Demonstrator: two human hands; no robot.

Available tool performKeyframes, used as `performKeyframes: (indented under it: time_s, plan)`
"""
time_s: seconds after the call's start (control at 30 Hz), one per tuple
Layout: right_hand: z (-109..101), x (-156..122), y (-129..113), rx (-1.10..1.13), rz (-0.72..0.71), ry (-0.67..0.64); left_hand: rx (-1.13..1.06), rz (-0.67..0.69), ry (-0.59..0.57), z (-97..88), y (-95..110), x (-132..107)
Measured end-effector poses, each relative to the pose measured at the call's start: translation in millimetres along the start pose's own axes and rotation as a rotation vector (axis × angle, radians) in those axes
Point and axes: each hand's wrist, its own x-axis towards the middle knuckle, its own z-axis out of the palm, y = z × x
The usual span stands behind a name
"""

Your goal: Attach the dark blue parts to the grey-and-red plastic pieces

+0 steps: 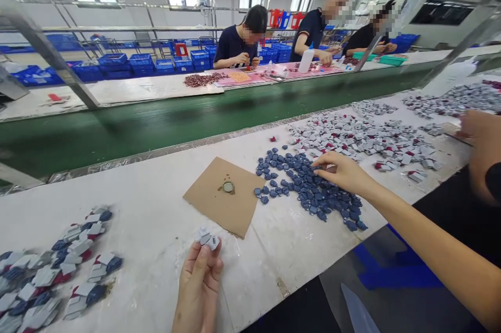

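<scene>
My left hand [198,286] is low at the near table edge, fingers closed on a small grey-white plastic part [207,238] pinched at its fingertips. My right hand [343,172] reaches far to the right over a pile of small dark blue parts [313,187], fingers bent and touching the pile; what they pinch, if anything, is too small to see. Between the hands lies a brown cardboard sheet [227,196] with a small round metal cap [228,187] on it.
A heap of grey, blue and red assembled pieces [55,270] lies at the near left. Grey-white parts [364,137] spread at the right, near another person's arm [483,150]. A green conveyor belt [156,124] runs behind the white table [148,218]; three people work beyond it.
</scene>
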Motion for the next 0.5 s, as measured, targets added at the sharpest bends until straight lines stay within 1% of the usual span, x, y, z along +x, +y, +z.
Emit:
performKeyframes:
  time_s: [0.07,0.13,0.2,0.3,0.4,0.5]
  plan:
    - [6.0,1.0,-24.0,0.118,-0.052,-0.014,-0.022,-0.008,-0.001,-5.4,-0.6,5.0]
    - [14.2,4.4,-51.9,0.243,-0.085,-0.061,-0.029,-0.009,-0.027,-9.5,-2.2,8.5]
    - [24.1,10.3,-80.1,0.313,-0.104,-0.139,-0.015,-0.004,-0.071,-11.7,-3.4,9.4]
    - [40.4,20.5,-115.9,0.365,-0.136,-0.252,0.005,-0.027,-0.103,-11.8,-2.8,6.4]
    - [54.7,25.5,-141.3,0.413,-0.124,-0.316,-0.021,-0.038,-0.134,-11.0,-1.6,3.1]
    - [63.6,23.6,-155.9,0.374,-0.172,-0.321,-0.079,-0.028,-0.155,-11.3,-2.1,3.3]
